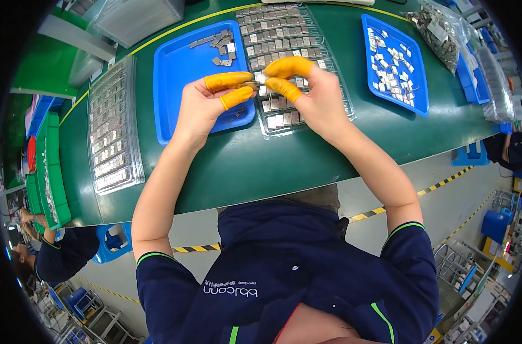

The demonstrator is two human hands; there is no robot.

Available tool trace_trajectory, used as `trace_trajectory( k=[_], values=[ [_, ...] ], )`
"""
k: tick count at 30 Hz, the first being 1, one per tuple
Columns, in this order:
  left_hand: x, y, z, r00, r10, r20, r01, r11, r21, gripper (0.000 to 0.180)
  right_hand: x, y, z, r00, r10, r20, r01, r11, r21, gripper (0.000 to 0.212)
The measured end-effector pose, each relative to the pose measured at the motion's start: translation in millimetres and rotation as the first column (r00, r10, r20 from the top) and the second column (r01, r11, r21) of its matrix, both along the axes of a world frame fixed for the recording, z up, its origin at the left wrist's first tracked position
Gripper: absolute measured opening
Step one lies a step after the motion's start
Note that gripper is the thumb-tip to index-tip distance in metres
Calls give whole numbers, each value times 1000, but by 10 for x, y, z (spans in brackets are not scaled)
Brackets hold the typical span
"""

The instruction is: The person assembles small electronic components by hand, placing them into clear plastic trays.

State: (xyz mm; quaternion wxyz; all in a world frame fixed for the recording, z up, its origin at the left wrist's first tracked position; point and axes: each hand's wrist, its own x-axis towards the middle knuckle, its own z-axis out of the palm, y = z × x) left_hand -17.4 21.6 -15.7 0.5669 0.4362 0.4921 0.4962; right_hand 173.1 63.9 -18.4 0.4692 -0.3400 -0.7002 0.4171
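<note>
My left hand [206, 103], with yellow finger cots on thumb and finger, pinches a small grey metal piece [252, 85]. Facing it, my right hand [315, 94] wears the same yellow cots and has its thumb and finger closed at the other end of that piece; what lies between them is too small to make out. Beneath both hands are a blue tray [165, 86] with loose grey metal pieces [222, 43] at its far end, and a clear plastic tray [275, 133] set with rows of small grey and white parts [279, 120].
On the green table [249, 166], another filled clear tray [115, 126] lies left. A smaller blue tray [422, 86] of white parts with short leads lies right, near a plastic bag of parts [436, 31]. Green bins [53, 166] stand at the left edge, near another person [66, 255].
</note>
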Motion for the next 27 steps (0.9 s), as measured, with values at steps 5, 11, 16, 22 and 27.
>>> trace_trajectory(
  k=[5, 11, 16, 22, 27],
  values=[
    [-18, -24, 4, 1000, 7, 19, -6, 1000, -15, 30, 12, -24, 76, 992, 48, 118, -59, 994, 89, 18],
    [11, 6, 8, 997, 19, 76, -16, 999, -42, 29, 47, -49, 62, 992, 30, 124, -45, 992, 118, 16],
    [13, -49, 9, 999, 49, 10, -48, 998, -49, 29, 13, -57, 33, 987, 44, 156, -81, 966, 243, 18],
    [11, -85, 92, 990, -2, 141, 3, 1000, -9, 28, 48, -31, 95, 976, 217, -19, -218, 975, -41, 22],
    [7, -108, 33, 956, -111, 273, 119, 993, -12, 29, 46, -32, 126, 912, 265, -314, -363, 878, -313, 17]
  ],
)
